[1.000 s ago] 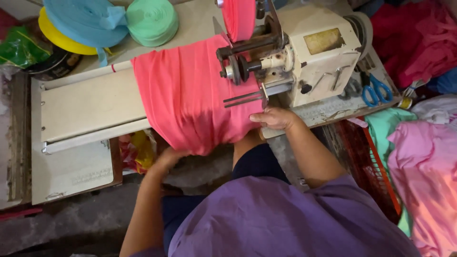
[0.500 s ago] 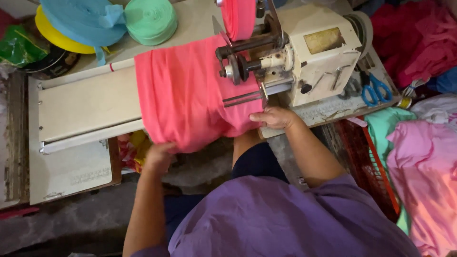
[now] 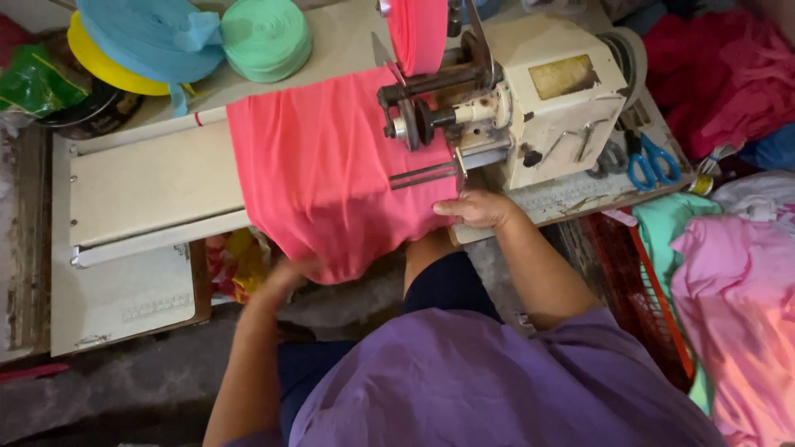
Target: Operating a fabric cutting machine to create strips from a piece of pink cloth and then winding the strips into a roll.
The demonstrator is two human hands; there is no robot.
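Fabric [image 3: 331,174] has slid rightward across the worktop [image 3: 149,178] toward the machine [image 3: 538,99] — left hand [image 3: 286,273] gripping its hanging edge, right hand [image 3: 480,209] pressing flat beside the needle.

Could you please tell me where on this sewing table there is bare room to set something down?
The widest bare patch is the pale table extension, between the coral fabric and the table's left edge. The back is crowded with tape rolls. Right of the sewing machine, scissors fill the strip. The right hand occupies the front edge.
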